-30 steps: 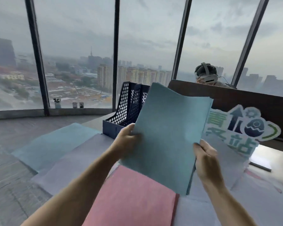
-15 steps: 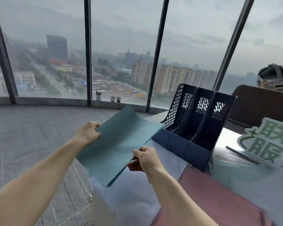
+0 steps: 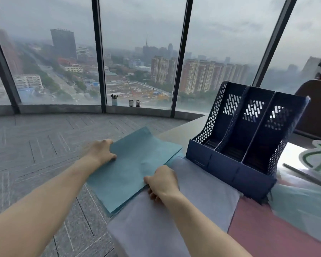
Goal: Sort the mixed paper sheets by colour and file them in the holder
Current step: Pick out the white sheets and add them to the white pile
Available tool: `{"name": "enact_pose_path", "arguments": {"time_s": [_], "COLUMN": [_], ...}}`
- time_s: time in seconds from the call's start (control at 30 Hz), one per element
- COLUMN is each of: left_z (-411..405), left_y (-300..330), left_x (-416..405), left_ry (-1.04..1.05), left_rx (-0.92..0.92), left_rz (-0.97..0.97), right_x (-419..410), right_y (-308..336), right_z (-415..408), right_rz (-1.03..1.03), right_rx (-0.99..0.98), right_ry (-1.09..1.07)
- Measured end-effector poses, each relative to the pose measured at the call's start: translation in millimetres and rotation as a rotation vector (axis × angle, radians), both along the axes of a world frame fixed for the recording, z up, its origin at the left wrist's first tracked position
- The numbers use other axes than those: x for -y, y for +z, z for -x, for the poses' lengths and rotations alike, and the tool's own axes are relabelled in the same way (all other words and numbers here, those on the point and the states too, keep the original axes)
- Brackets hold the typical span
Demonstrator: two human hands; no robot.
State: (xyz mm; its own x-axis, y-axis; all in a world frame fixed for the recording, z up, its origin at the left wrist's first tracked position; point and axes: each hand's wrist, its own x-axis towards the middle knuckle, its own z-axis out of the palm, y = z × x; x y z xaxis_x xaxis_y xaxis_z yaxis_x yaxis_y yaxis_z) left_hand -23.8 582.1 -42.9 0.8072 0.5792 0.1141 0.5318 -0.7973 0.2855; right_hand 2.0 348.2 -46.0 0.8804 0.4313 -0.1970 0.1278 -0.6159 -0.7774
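A teal sheet [image 3: 132,169] lies on a stack of teal paper at the table's left corner. My left hand [image 3: 102,152] holds its far left edge, fingers curled over it. My right hand [image 3: 162,180] pinches its near right edge. Beside the teal stack lies a lavender sheet [image 3: 174,219], and a pink sheet [image 3: 263,229] lies further right. The dark blue three-slot file holder [image 3: 239,151] stands just right of the teal stack; no paper shows in its slots.
A pale teal sheet [image 3: 304,204] lies at the right, under a green-and-white sign [image 3: 319,160] and a dark rod [image 3: 304,176]. Another person sits behind a brown partition [image 3: 315,108]. The floor drops off left of the table edge.
Both hands carried the teal sheet from in front of me leftward and lowered it flat onto the teal stack; the view swung left with it.
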Motion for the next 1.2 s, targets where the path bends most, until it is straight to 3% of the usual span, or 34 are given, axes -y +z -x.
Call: {"name": "enact_pose_path", "arguments": {"time_s": [0.2,0.4,0.63,0.83,0.93,1.07,1.2], "left_z": [4,-6,-31,-31,-28,-31,-30], "left_y": [8,10,7,7,6,-3,5], "left_x": [26,124,333,475,514,532,527], "left_ry": [0.062,-0.209,-0.671,-0.874,-0.881,-0.809,-0.551], "left_rx": [-0.142,0.184,0.313,0.197,0.189,0.138,0.136], "left_rz": [-0.215,-0.022,0.259,0.365,0.472,0.624,1.131], "right_x": [19,132,347,483,499,502,517], "right_y": [9,31,21,18,20,18,22], "right_z": [3,4,-2,-1,-12,-25,-20], "right_rz": [-0.051,-0.162,0.284,0.796,0.878,1.001,0.849], "right_rx": [0.124,0.231,0.481,0.201,0.082,0.219,0.396], "right_ry": [0.037,-0.097,-0.471,-0.428,-0.355,-0.326,-0.474]}}
